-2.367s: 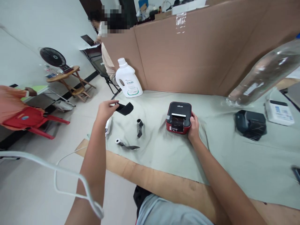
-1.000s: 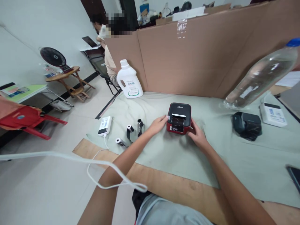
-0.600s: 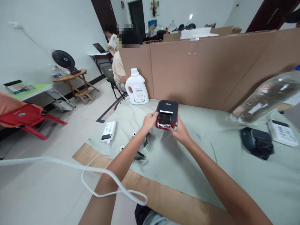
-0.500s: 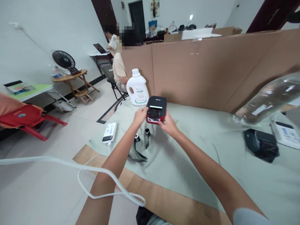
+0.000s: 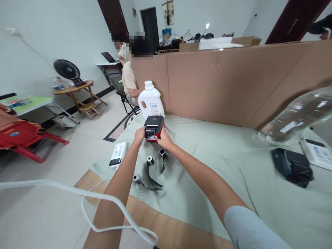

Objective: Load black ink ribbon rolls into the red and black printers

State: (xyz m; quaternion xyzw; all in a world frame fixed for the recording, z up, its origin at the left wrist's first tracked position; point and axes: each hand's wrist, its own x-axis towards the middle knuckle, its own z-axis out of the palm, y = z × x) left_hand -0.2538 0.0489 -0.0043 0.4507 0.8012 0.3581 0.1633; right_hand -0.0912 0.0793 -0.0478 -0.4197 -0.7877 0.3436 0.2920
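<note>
A small black and red device [image 5: 155, 125], with dark film at its front, sits between my two hands just before a white jug [image 5: 151, 102]. Its left side is gripped by my left hand [image 5: 139, 136], and its right side by my right hand [image 5: 165, 139]. Nearer to me on the pale green cloth [image 5: 197, 173] are a roll with a dark strip [image 5: 162, 154], a second roll [image 5: 150, 160] and a third roll [image 5: 136, 178]. A white box-shaped device [image 5: 118, 154] lies left of my left hand.
A cardboard wall [image 5: 207, 83] rises behind the cloth. At right are a clear plastic bag [image 5: 295, 114], a black device [image 5: 293, 166] and a white device [image 5: 317, 152]. A white cable [image 5: 77, 188] crosses at lower left. A seated person [image 5: 129, 79] is beyond.
Both hands have carried the black and red device left and forward, close before the jug. A third roll has come into view beside my left forearm. The camera view has shifted slightly.
</note>
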